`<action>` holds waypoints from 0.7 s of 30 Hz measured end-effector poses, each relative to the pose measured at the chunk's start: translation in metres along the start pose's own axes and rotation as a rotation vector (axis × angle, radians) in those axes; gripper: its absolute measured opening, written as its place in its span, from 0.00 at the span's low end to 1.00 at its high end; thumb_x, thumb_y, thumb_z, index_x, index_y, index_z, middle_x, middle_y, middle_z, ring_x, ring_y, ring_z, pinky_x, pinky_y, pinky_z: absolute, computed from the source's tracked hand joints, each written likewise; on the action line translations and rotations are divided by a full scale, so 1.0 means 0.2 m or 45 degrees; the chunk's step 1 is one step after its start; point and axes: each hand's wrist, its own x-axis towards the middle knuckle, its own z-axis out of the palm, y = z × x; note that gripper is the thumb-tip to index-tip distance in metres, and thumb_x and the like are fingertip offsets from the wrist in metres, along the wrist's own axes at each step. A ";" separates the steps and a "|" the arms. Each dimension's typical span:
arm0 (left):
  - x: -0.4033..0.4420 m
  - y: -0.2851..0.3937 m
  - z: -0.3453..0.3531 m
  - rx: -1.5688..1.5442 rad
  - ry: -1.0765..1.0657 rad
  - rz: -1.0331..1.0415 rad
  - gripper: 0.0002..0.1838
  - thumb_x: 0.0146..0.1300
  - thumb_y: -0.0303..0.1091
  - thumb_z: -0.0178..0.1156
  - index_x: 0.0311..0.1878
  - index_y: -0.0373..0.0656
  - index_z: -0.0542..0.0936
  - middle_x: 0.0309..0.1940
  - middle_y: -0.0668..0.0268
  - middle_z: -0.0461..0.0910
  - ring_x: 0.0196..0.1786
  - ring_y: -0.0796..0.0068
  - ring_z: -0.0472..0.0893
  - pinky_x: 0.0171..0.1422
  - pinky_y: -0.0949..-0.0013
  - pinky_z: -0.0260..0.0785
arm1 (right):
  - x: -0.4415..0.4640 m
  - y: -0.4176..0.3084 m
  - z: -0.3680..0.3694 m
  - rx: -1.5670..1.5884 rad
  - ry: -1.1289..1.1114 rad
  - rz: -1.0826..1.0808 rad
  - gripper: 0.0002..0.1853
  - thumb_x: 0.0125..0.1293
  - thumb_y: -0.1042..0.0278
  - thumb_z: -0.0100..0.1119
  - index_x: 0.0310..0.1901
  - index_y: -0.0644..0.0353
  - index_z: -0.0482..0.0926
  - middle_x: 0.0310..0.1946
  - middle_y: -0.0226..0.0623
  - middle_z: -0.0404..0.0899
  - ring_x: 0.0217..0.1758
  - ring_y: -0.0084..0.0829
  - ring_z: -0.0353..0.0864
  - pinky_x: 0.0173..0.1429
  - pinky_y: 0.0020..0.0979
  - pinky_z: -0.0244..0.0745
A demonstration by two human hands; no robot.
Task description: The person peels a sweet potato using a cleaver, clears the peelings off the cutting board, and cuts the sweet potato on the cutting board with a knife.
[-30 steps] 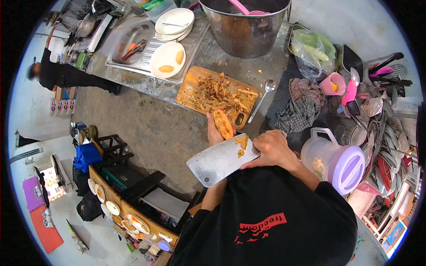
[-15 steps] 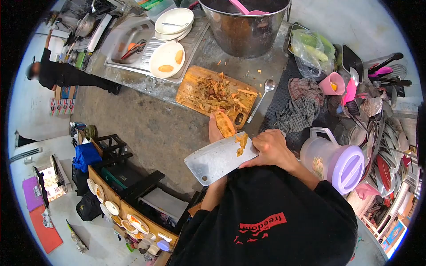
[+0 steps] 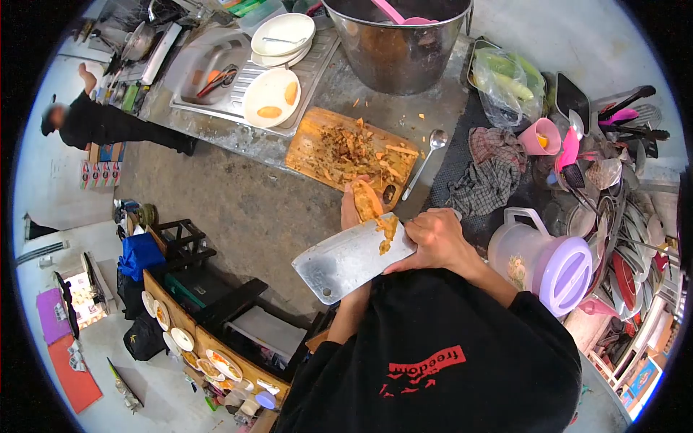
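- Grey counter: 1 sink left, 1 pot far
- 1 board, middle, many scraps; 1 spoon right
- 1 plate, 2 orange pieces
- Left hand: curled around 1 orange vegetable, near board
- Right hand: closed on 1 cleaver

Reads "freedom" in lower-case letters on a red band across the front of the black top, seen upside down and running from right to left, with small red shapes just beside it. Carries printing too small to make out on the patterned cartons near the wall and on the blue box at lower right.
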 end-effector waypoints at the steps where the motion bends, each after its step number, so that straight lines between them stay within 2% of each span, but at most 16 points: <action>1: 0.00 0.01 0.01 -0.056 0.009 -0.035 0.24 0.72 0.53 0.40 0.55 0.43 0.69 0.26 0.66 0.72 0.25 0.78 0.71 0.28 0.76 0.66 | 0.00 0.00 0.00 0.002 0.000 -0.001 0.37 0.36 0.27 0.68 0.12 0.61 0.71 0.10 0.36 0.70 0.13 0.38 0.73 0.22 0.33 0.69; 3: -0.01 0.02 0.01 -0.111 0.013 -0.074 0.24 0.72 0.54 0.40 0.56 0.43 0.69 0.25 0.65 0.71 0.24 0.78 0.71 0.27 0.75 0.66 | -0.02 0.01 0.00 0.012 -0.024 0.006 0.36 0.35 0.28 0.69 0.12 0.60 0.71 0.10 0.35 0.70 0.13 0.37 0.73 0.22 0.34 0.70; 5: -0.02 0.03 0.00 -0.146 -0.268 -0.027 0.24 0.71 0.55 0.41 0.56 0.45 0.69 0.24 0.65 0.70 0.21 0.78 0.69 0.24 0.74 0.64 | -0.02 0.02 0.00 0.000 -0.018 0.014 0.36 0.35 0.28 0.69 0.12 0.60 0.71 0.10 0.35 0.70 0.13 0.37 0.73 0.22 0.33 0.70; 9: -0.01 0.01 0.00 -0.161 -0.321 -0.073 0.24 0.71 0.55 0.41 0.57 0.46 0.68 0.25 0.64 0.70 0.20 0.77 0.68 0.23 0.74 0.63 | -0.01 0.02 -0.02 -0.028 0.000 0.015 0.37 0.34 0.27 0.69 0.12 0.60 0.71 0.10 0.35 0.70 0.14 0.36 0.74 0.22 0.33 0.70; 15: -0.02 0.05 0.04 -0.109 -0.113 -0.098 0.23 0.71 0.54 0.40 0.57 0.48 0.68 0.27 0.63 0.70 0.20 0.75 0.68 0.23 0.74 0.63 | -0.01 0.02 -0.02 -0.054 -0.027 0.019 0.37 0.34 0.27 0.69 0.11 0.61 0.71 0.10 0.35 0.70 0.14 0.36 0.74 0.22 0.32 0.70; 17: -0.01 0.04 0.02 0.004 -0.242 -0.044 0.22 0.72 0.53 0.39 0.57 0.48 0.68 0.27 0.63 0.70 0.22 0.75 0.69 0.25 0.75 0.64 | -0.01 0.01 -0.02 -0.060 -0.012 0.009 0.37 0.34 0.27 0.69 0.11 0.61 0.71 0.10 0.35 0.70 0.14 0.36 0.74 0.22 0.32 0.70; 21: 0.00 0.03 -0.01 -0.083 -0.361 -0.078 0.22 0.72 0.53 0.38 0.57 0.48 0.68 0.27 0.62 0.71 0.24 0.76 0.70 0.27 0.76 0.65 | 0.00 0.00 -0.02 -0.059 0.001 0.014 0.37 0.34 0.27 0.69 0.12 0.61 0.72 0.10 0.34 0.70 0.14 0.36 0.74 0.23 0.32 0.70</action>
